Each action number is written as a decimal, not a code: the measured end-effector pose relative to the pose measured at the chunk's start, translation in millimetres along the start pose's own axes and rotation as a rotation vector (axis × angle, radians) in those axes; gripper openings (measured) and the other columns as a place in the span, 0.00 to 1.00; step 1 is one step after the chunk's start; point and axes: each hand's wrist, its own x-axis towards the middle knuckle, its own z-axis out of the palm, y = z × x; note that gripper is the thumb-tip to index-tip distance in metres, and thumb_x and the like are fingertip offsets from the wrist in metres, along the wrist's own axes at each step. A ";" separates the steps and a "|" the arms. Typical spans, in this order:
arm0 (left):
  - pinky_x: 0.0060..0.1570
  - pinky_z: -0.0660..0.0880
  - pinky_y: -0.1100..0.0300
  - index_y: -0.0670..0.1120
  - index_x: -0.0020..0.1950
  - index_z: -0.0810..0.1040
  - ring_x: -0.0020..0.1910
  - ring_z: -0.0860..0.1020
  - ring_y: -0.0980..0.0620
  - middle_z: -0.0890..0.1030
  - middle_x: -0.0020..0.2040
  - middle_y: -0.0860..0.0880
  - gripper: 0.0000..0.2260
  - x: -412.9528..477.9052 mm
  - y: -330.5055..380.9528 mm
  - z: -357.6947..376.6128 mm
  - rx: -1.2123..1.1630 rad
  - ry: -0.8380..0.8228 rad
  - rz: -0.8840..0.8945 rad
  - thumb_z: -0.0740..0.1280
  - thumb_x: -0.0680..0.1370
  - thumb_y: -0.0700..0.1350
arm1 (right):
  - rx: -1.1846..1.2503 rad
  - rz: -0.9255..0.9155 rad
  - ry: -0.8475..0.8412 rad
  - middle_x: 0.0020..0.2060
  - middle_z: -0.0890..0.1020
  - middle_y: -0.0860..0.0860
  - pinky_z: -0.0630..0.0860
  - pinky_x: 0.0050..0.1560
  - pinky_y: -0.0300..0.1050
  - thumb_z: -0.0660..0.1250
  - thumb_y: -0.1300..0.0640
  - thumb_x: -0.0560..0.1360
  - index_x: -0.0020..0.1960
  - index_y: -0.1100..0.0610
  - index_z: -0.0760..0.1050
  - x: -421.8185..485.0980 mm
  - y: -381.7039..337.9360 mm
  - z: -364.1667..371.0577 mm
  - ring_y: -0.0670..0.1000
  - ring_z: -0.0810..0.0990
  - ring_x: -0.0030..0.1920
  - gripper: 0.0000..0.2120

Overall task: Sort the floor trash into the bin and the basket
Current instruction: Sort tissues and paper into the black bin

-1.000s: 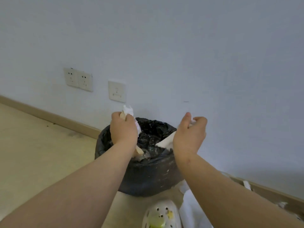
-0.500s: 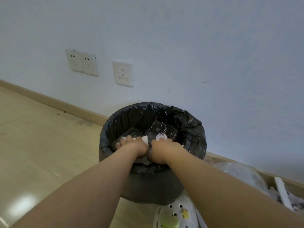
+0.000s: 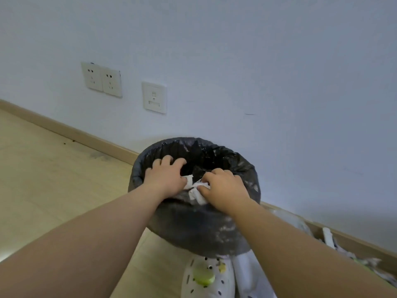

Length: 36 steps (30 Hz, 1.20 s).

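trash: crumpled white paper wad [image 3: 194, 189], at the near side of the bin's mouth, lying across the near rim between the two hands.
bin: round bin lined with a black plastic bag [image 3: 193, 229], standing on the floor close to the wall.
right hand [image 3: 223, 188]: back facing up, knuckles bent, fingers curled down into the mouth; thumb pressed onto the wad and pinching it.
left hand [image 3: 165, 179]: back facing up over the left part of the near rim, fingers bent and a little spread, dipping toward the bag; its thumb side touches the wad.
left grip: cannot tell whether it holds the paper or only touches it.
hands together: close, side by side, not touching each other; the wad bridges the gap.
forearms: both bare, coming in from the lower corners and converging at the bin.
hidden: fingertips of both hands, most of the wad, the near rim under the hands; bin contents are too dark to make out.
below bin: white perforated clog with a round green charm [image 3: 206, 276], toe at the bin's base, cut off by the bottom edge.
right edge: white stick-shaped scrap [image 3: 327, 236] among blurred litter, partly behind the right forearm.
wall: double white socket plate [image 3: 101, 79], single white wall plate [image 3: 154, 97], wooden skirting [image 3: 71, 131].
floor: light wood-look floor [image 3: 53, 179].
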 end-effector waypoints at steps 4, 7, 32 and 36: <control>0.59 0.67 0.50 0.51 0.60 0.73 0.62 0.69 0.46 0.74 0.61 0.48 0.12 -19.7 3.2 -9.3 0.003 0.173 0.022 0.55 0.80 0.48 | 0.100 -0.016 -0.072 0.44 0.77 0.49 0.60 0.65 0.56 0.51 0.38 0.78 0.53 0.51 0.75 -17.6 -1.8 -9.5 0.53 0.74 0.56 0.21; 0.59 0.65 0.50 0.53 0.54 0.76 0.60 0.71 0.49 0.77 0.54 0.52 0.11 -37.6 -4.7 -12.0 -0.031 0.125 0.136 0.56 0.79 0.51 | 0.040 -0.066 -0.206 0.45 0.73 0.48 0.59 0.65 0.59 0.59 0.37 0.75 0.50 0.50 0.73 -30.3 -0.6 -10.1 0.53 0.69 0.58 0.17; 0.65 0.65 0.54 0.51 0.65 0.71 0.65 0.68 0.49 0.71 0.65 0.51 0.17 -140.6 135.6 24.7 0.013 0.196 0.529 0.60 0.77 0.46 | 0.295 0.251 0.059 0.68 0.69 0.54 0.69 0.64 0.48 0.62 0.51 0.77 0.72 0.51 0.61 -203.1 104.0 -13.8 0.55 0.70 0.66 0.24; 0.62 0.68 0.56 0.50 0.63 0.72 0.64 0.68 0.49 0.70 0.65 0.52 0.15 -159.0 167.3 66.9 -0.099 0.050 0.632 0.59 0.77 0.43 | 0.391 0.361 0.006 0.69 0.68 0.55 0.68 0.65 0.47 0.61 0.50 0.78 0.72 0.52 0.61 -244.0 134.8 9.1 0.55 0.70 0.66 0.24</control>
